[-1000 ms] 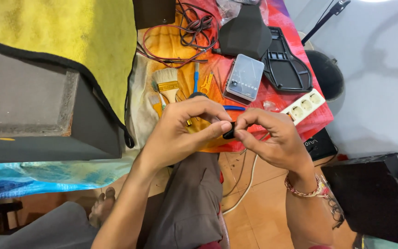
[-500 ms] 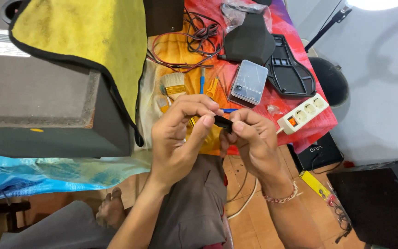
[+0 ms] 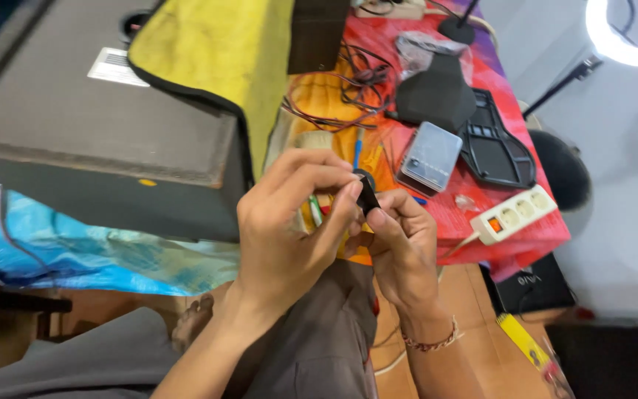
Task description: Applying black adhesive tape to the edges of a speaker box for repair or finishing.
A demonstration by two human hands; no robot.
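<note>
Two hands on one part: left hand [image 3: 289, 229] and right hand [image 3: 400, 251] both pinch a small black round component [image 3: 367, 193], held above the lap at the near edge of the red cloth-covered table [image 3: 526, 244]. Left fingers are closed narrow on it, thumb and forefinger on its upper left side; right thumb and fingertips grip its lower right edge. Exact shape is hard to tell, since the fingers hide most of it.

Handling, as a judgement: light, rigid, likely plastic, small enough to slip or flick out of a pinch. Best hold is by the rim, on opposite sides, as now. Any thin leads or tabs would bend easily; I can't see whether it has any.

Around it: white power strip [image 3: 515, 214] to the right, clear plastic box [image 3: 428, 157] just beyond the hands, black moulded shell [image 3: 492, 148] beside that, tangle of dark wires [image 3: 348, 92] further back, big grey speaker cabinet [image 3: 105, 140] on the left under a yellow cloth [image 3: 215, 59].
</note>
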